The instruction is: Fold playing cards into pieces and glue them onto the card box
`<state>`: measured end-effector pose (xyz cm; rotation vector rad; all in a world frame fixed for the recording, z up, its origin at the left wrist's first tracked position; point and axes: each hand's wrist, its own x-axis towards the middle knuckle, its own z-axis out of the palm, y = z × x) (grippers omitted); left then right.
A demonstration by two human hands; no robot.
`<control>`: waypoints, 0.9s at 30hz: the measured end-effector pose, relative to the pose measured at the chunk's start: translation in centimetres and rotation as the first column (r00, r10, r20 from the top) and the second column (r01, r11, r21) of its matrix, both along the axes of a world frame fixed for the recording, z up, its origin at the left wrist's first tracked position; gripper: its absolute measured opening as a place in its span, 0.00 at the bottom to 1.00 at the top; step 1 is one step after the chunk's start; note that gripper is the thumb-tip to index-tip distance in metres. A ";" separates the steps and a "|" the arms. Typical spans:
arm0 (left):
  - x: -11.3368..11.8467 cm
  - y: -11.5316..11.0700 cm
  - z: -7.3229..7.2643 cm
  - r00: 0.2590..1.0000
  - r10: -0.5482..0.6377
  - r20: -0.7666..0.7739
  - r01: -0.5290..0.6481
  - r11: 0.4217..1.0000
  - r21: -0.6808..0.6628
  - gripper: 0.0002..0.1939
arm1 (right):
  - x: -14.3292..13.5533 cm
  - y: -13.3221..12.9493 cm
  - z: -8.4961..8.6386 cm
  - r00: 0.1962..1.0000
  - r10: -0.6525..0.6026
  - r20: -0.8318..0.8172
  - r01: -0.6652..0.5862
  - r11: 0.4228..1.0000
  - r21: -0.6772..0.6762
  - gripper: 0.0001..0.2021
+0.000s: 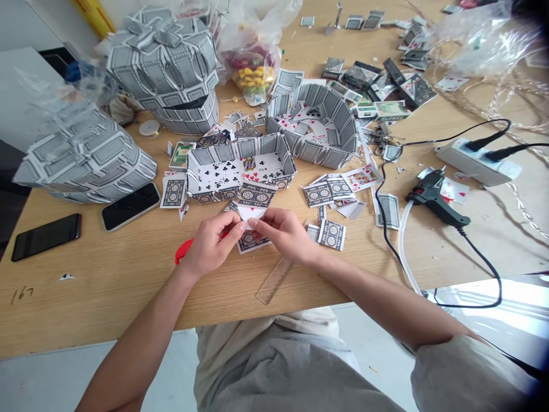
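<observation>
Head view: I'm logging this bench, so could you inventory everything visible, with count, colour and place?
Table: one, light wood, beneath
Large card-covered shapes: two, grey, left
Open card boxes: two, grey, centre
Loose cards: many, mixed, scattered
Card packs: several, mostly black, far right
Filled bag: one, transparent, far centre
Phones: two, black screens, left
Spool: one, pale, left
Ruler: one, transparent, near edge
Red object: one, partly hidden, by left hand
Glue gun: one, black, right
Power strip: one, white, right
Held card: one, white face, between fingertips
Hands: two, bare, centre, left and right
</observation>
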<state>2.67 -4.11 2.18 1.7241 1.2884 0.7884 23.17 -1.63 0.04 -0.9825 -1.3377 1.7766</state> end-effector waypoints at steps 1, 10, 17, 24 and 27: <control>0.0 0.0 0.0 1.000 0.004 0.010 -0.004 1.000 -0.005 0.16 | 0.1 0.1 0.1 1.000 0.005 -0.006 -0.005 1.000 -0.009 0.29; 0.1 0.1 0.0 0.998 0.036 0.049 -0.034 0.999 -0.024 0.17 | 0.0 -0.1 0.4 1.000 0.004 0.004 -0.004 1.000 0.013 0.29; 0.1 0.1 0.1 0.998 0.017 0.054 -0.017 1.000 0.005 0.18 | -0.1 -0.3 -0.3 1.000 -0.017 0.025 0.016 0.999 0.043 0.27; 0.0 -0.1 -0.1 0.990 0.121 0.068 -0.123 0.992 0.038 0.17 | -0.3 -0.6 -0.2 0.995 0.016 0.096 -0.023 0.997 0.073 0.25; -0.2 -0.1 -0.1 0.992 0.113 0.047 -0.116 0.991 0.071 0.18 | -0.3 -0.7 -0.2 0.996 0.033 0.087 -0.038 0.997 0.065 0.25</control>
